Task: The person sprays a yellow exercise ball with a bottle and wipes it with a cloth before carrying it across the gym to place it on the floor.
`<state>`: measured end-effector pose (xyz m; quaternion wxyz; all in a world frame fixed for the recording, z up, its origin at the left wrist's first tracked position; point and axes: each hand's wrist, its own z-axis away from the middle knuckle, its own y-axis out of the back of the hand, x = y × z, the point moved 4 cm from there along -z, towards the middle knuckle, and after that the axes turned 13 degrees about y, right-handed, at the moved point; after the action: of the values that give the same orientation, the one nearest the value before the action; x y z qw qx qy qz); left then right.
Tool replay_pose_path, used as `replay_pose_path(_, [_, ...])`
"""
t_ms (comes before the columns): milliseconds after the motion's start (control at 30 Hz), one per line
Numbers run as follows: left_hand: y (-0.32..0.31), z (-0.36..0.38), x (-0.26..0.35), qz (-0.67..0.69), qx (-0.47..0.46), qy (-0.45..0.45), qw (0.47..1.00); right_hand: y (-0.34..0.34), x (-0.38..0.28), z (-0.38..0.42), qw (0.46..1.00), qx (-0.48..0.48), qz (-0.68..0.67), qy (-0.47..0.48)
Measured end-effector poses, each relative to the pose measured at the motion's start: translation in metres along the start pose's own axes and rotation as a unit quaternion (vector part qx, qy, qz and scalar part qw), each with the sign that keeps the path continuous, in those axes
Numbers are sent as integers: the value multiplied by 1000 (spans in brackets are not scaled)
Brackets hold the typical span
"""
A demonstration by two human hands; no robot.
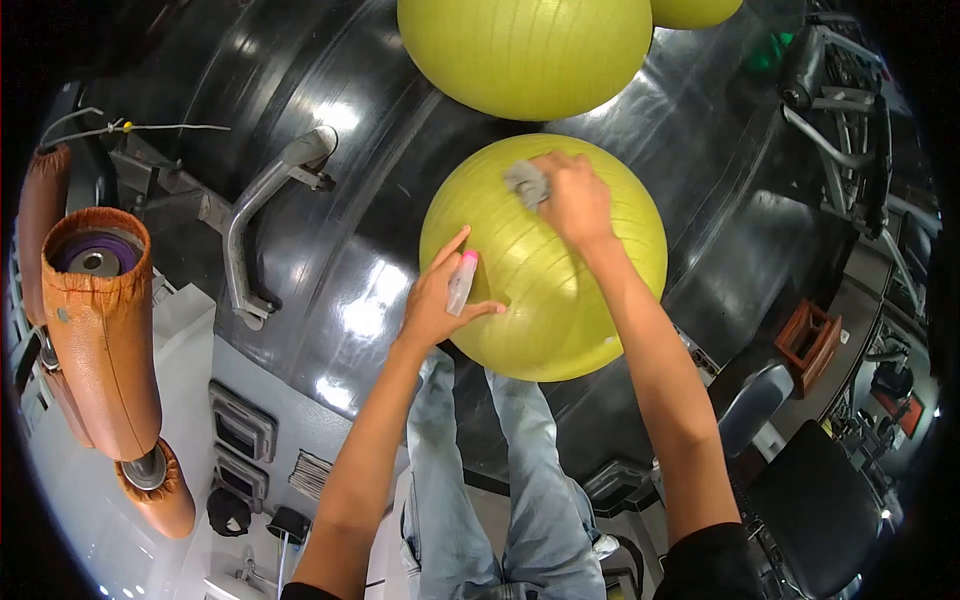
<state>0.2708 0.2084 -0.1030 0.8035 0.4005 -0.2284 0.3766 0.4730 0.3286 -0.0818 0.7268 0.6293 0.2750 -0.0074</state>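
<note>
A yellow-green exercise ball (540, 330) stands on the dark floor in front of my legs. My right hand (578, 200) is closed on a crumpled grey cloth (526, 184), which rests against the ball's upper part. Lower on the ball's left side is my left hand (440, 300), holding a small clear bottle (461, 285) with a pink top. The thumb and one finger of that hand reach out over the ball's surface, and the bottle lies between them.
A second yellow-green ball (525, 50) stands just beyond, with part of a third ball (692, 10) behind it. A bent metal bar (240, 240) rises at left, near a brown padded leather piece (105, 340). Gym machines (845, 130) and a black seat (820, 505) line the right.
</note>
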Motion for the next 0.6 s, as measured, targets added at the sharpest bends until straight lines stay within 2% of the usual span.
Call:
replay_pose_path(67, [8,4,-8,-9,-10,-37,999,0,28,-1,999,31,3,-28])
replay_pose_path(133, [4,7,-17,-27,-15,-25,999,10,53,4,989,95,19,-111])
replay_pose_path(200, [-7,5,-17,-63,-25,-31,997,19,64,3,989,94,37,-106])
replay_pose_path(267, [-30,-12,-8,-43,-13,-35,998,26,68,14,989,86,60,-108])
replay_pose_path(333, [-42,-28,2,-28,2,-38,999,34,23,19,985,42,165,-37])
replay_pose_path(400, [-45,-38,11,-11,37,-82,996,-5,-10,63,988,-40,139,-48])
replay_pose_path(467, [-53,-40,11,-45,27,-88,995,-8,-53,110,988,-29,127,86])
replay_pose_path(533, [-60,-46,15,-107,29,-100,989,-19,-54,141,993,-51,91,63])
replay_pose_path(600, [-63,-43,20,-86,33,-104,990,-19,-40,145,995,-69,54,38])
